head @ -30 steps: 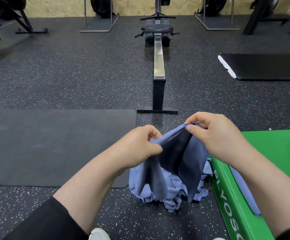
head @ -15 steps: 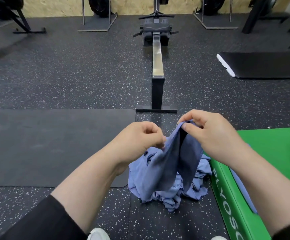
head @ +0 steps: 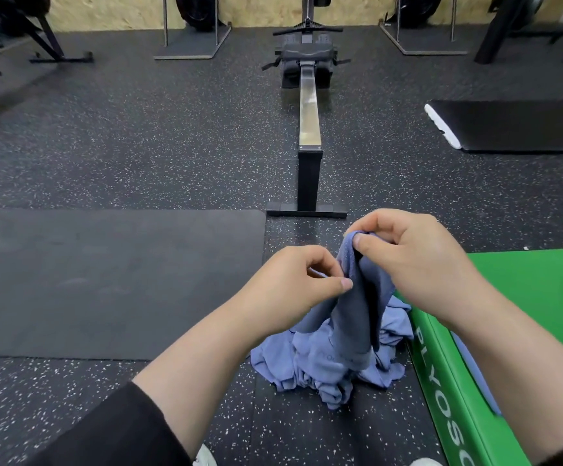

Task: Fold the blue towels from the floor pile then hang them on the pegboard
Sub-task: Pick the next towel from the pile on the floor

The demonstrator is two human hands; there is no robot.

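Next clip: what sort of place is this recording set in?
Most likely a gym. A rowing machine stands on speckled rubber flooring, a green plyo box sits at the right, and a black exercise mat lies at the left.

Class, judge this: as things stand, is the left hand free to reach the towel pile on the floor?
Probably not yet. The left hand pinches the lifted towel, as does the right hand. The pile lies just below with nothing between, so letting go would free it.
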